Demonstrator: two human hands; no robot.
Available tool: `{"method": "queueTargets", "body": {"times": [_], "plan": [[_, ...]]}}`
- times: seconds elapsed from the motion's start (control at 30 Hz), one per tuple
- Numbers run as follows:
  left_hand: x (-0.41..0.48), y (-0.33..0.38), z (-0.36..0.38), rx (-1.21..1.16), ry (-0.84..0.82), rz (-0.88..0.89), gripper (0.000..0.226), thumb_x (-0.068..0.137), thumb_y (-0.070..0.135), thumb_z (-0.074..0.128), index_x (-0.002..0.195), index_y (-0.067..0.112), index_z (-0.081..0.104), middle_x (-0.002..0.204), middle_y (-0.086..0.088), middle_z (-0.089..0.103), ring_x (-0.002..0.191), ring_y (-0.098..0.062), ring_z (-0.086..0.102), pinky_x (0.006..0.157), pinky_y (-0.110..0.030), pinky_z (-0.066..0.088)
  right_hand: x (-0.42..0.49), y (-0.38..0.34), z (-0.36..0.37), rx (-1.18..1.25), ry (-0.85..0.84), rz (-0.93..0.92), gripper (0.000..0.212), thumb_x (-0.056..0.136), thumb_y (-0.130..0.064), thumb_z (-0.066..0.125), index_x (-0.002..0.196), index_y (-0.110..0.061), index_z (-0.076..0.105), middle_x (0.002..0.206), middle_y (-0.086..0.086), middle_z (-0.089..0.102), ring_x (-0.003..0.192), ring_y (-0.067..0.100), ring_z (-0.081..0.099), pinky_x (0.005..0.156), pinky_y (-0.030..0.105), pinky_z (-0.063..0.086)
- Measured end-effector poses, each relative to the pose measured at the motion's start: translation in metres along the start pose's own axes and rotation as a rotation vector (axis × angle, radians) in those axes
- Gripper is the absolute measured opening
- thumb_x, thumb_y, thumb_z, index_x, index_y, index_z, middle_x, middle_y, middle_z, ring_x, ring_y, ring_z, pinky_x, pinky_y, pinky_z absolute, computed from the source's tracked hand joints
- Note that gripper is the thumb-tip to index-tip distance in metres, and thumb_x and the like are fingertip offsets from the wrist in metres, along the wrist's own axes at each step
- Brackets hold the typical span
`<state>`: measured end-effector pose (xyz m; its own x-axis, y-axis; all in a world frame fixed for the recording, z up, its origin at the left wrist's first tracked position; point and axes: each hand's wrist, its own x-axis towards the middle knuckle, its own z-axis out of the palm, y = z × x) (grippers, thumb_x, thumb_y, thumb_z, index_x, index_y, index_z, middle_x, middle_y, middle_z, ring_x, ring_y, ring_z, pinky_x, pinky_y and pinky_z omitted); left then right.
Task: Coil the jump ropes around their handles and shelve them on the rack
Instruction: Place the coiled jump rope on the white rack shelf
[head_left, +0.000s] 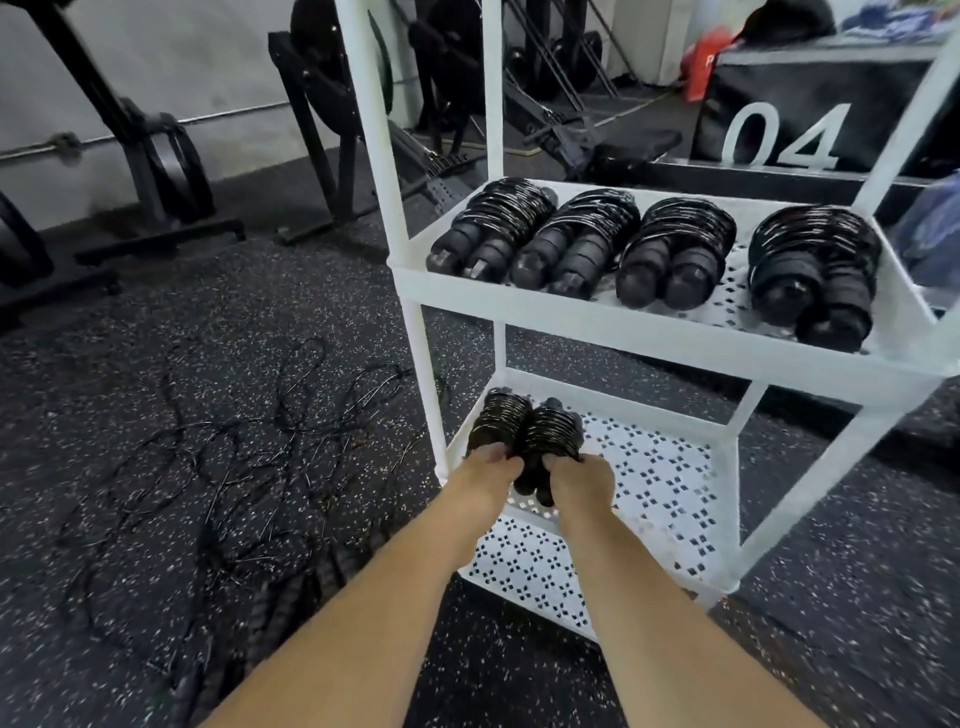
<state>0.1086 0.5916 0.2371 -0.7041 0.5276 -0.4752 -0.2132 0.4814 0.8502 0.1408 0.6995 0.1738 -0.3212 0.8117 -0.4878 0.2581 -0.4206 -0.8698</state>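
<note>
A white rack (582, 317) stands on the gym floor. Its upper shelf holds several coiled black jump ropes (576, 244) side by side. On the shelf below, at its left end, sit two coiled ropes: the left bundle (496, 421) and the right bundle (550, 434). My left hand (493, 467) grips the near end of the left bundle. My right hand (579, 480) grips the handle ends of the right bundle. Loose, tangled black ropes (249, 447) lie on the floor left of the rack.
The perforated bottom shelf (524, 566) lies under my forearms. A black box marked 04 (810, 109) stands behind the rack at the right. Black exercise machines (156, 156) line the grey wall at the back left. The speckled rubber floor (831, 623) spreads all around.
</note>
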Motion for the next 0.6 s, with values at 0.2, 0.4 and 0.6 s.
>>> {"method": "queueTargets", "body": {"times": [0.2, 0.4, 0.6], "plan": [[0.008, -0.001, 0.003, 0.050, -0.001, 0.002, 0.049, 0.105, 0.026, 0.045, 0.153, 0.022, 0.034, 0.147, -0.003, 0.047, 0.121, -0.019, 0.046, 0.099, -0.031, 0.034, 0.000, 0.009, 0.006, -0.055, 0.055, -0.060, 0.016, 0.078, -0.001, 0.055, 0.091, 0.000, 0.064, 0.085, 0.021, 0.068, 0.056, 0.025, 0.056, 0.044, 0.023, 0.038], [0.015, -0.012, 0.000, 0.033, 0.056, -0.045, 0.050, 0.102, 0.031, 0.050, 0.149, 0.021, 0.038, 0.134, -0.003, 0.055, 0.120, -0.022, 0.053, 0.107, -0.042, 0.043, -0.006, 0.006, 0.007, -0.134, 0.159, -0.084, 0.035, 0.087, -0.006, 0.051, 0.121, -0.007, 0.055, 0.121, 0.019, 0.056, 0.078, 0.028, 0.060, 0.062, 0.032, 0.049], [0.018, -0.011, -0.001, 0.497, 0.185, 0.143, 0.033, 0.099, 0.024, 0.047, 0.130, 0.015, 0.052, 0.133, -0.004, 0.042, 0.119, -0.026, 0.041, 0.092, -0.035, 0.039, -0.008, 0.004, 0.007, -0.202, 0.152, -0.065, 0.040, 0.093, -0.008, 0.050, 0.132, -0.011, 0.043, 0.132, 0.016, 0.043, 0.076, 0.024, 0.051, 0.065, 0.032, 0.043]]}}
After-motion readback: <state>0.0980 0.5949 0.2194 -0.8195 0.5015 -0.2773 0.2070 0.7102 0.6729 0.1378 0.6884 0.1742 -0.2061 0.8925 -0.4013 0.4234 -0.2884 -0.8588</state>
